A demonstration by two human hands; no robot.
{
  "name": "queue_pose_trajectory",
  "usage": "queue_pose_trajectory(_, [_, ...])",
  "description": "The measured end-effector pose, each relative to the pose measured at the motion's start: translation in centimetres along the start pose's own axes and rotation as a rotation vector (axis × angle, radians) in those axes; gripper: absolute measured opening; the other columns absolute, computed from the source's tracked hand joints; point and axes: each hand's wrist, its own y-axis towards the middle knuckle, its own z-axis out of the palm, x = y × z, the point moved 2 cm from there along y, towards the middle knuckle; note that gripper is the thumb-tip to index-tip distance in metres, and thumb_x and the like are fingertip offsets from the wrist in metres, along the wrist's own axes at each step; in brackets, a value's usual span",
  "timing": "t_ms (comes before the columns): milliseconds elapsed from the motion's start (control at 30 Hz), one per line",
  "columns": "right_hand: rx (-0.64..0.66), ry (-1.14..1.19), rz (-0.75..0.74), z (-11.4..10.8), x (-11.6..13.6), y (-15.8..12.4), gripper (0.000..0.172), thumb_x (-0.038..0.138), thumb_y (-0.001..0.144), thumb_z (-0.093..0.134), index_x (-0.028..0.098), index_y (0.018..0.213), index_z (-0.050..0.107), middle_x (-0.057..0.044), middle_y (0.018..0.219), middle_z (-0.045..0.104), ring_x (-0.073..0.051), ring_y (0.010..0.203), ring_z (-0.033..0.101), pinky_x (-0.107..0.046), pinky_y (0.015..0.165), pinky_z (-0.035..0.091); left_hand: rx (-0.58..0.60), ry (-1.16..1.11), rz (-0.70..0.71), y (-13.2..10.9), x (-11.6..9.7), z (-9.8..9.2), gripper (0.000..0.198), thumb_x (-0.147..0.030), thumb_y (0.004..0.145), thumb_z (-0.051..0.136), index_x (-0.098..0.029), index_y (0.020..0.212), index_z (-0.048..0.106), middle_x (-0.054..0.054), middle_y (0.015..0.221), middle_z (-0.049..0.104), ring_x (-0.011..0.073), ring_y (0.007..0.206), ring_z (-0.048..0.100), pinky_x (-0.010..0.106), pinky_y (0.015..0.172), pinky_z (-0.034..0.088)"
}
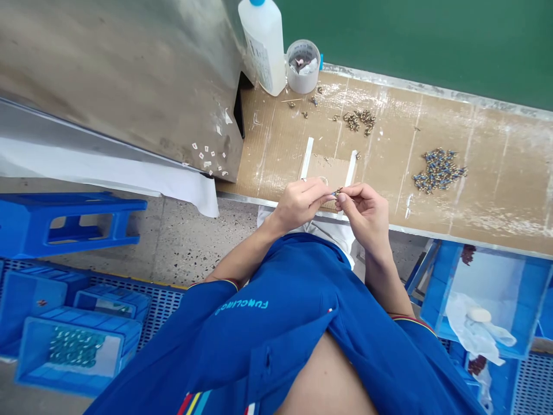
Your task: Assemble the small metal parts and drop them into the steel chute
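My left hand [303, 202] and my right hand [364, 214] meet over the near edge of the bench, fingertips pinched together. Between them is a tiny blue and brass-coloured metal part [336, 194], gripped from both sides; its exact kind is too small to tell. Just beyond my fingers lies a cardboard piece [330, 167] held down by white tape strips. A pile of small blue and gold parts [438, 170] rests on the cardboard bench top to the right. Farther back sits a smaller heap of brass-coloured parts [359, 121], with a few loose ones to its left.
A white bottle [265, 49] and a tape roll [303, 80] holding scraps stand at the back. A metal housing [173, 86] borders the left side. Blue bins [78, 380] and a blue stool [26, 230] are at lower left; more blue bins [525, 300] stand at right.
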Motion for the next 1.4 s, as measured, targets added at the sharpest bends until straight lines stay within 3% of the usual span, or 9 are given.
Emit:
queue_pose_trajectory(133, [0.002,-0.041,-0.018,-0.1,0.3,0.0,0.028,0.049,0.088,0.072,0.021,0.086,0.066,0.0,0.08,0.065,-0.012,0.068,0.064,-0.027,0.063,0.056,0.015,0.04,0.01,-0.1,-0.1,-0.1,0.03,-0.035,0.103,0.051,-0.016,0.083,0.062,0.003,0.072,0.064,0.0126,0.066,0.06,0.024,0.063,0.046])
queue_pose_trajectory(300, [0.115,-0.068,-0.072,-0.6,0.6,0.5,0.028,0.048,0.091,0.069,0.022,0.083,0.064,0.001,0.078,0.062,-0.011,0.065,0.061,-0.027,0.061,0.054,0.009,-0.096,-0.031,0.0,-0.1,-0.3,0.03,-0.036,0.102,0.054,-0.015,0.081,0.062,0.002,0.069,0.063,0.0115,0.063,0.058,0.023,0.061,0.044])
queue_pose_trajectory(433, [0.19,-0.105,-0.099,-1.0,1.0,0.7,0.027,0.047,0.092,0.068,0.023,0.082,0.061,0.0,0.076,0.06,-0.012,0.064,0.058,-0.028,0.058,0.049,0.062,-0.211,-0.107,0.3,-0.5,-0.6,0.029,-0.032,0.101,0.056,-0.015,0.079,0.063,0.001,0.065,0.061,0.0102,0.058,0.054,0.023,0.056,0.041])
queue_pose_trajectory(567, [0.183,-0.251,-0.172,-1.0,1.7,0.6,0.025,0.042,0.095,0.062,0.023,0.079,0.059,-0.001,0.074,0.059,-0.015,0.066,0.056,-0.031,0.06,0.045,0.122,-0.256,-0.212,0.3,-0.8,-1.0,0.029,-0.032,0.101,0.056,-0.015,0.078,0.063,0.001,0.066,0.061,0.0104,0.058,0.053,0.023,0.056,0.04])
queue_pose_trajectory(700, [0.228,-0.271,-0.172,-0.8,1.8,0.5,0.024,0.038,0.096,0.061,0.023,0.078,0.057,-0.001,0.074,0.058,-0.014,0.066,0.055,-0.031,0.061,0.043,0.157,-0.211,-0.188,0.2,-0.8,-1.2,0.031,-0.032,0.101,0.054,-0.015,0.077,0.062,0.001,0.066,0.06,0.0108,0.059,0.052,0.024,0.056,0.04])
queue_pose_trajectory(900, [0.245,-0.124,-0.088,-0.5,1.2,0.3,0.025,0.043,0.095,0.063,0.022,0.081,0.058,0.0,0.076,0.059,-0.013,0.065,0.056,-0.028,0.06,0.047,0.082,-0.151,-0.122,0.1,-1.2,-1.6,0.031,-0.032,0.102,0.055,-0.015,0.077,0.062,0.001,0.066,0.061,0.0102,0.059,0.053,0.023,0.057,0.041])
queue_pose_trajectory(1200, [0.13,0.025,-0.02,-0.1,1.5,0.2,0.03,0.051,0.087,0.073,0.022,0.085,0.066,-0.001,0.08,0.064,-0.011,0.064,0.059,-0.027,0.06,0.055,0.013,-0.249,-0.163,0.7,-1.8,-2.2,0.021,-0.026,0.098,0.062,-0.014,0.081,0.067,0.002,0.069,0.065,0.0088,0.06,0.056,0.021,0.056,0.042])
queue_pose_trajectory(1400, [0.135,0.047,0.048,0.0,1.4,0.2,0.032,0.053,0.084,0.076,0.021,0.088,0.069,-0.002,0.082,0.07,-0.013,0.068,0.065,-0.03,0.064,0.06,-0.044,-0.205,-0.16,0.2,-1.1,-2.2,0.02,-0.032,0.096,0.065,-0.016,0.086,0.07,0.004,0.079,0.066,0.011,0.068,0.06,0.023,0.06,0.047])
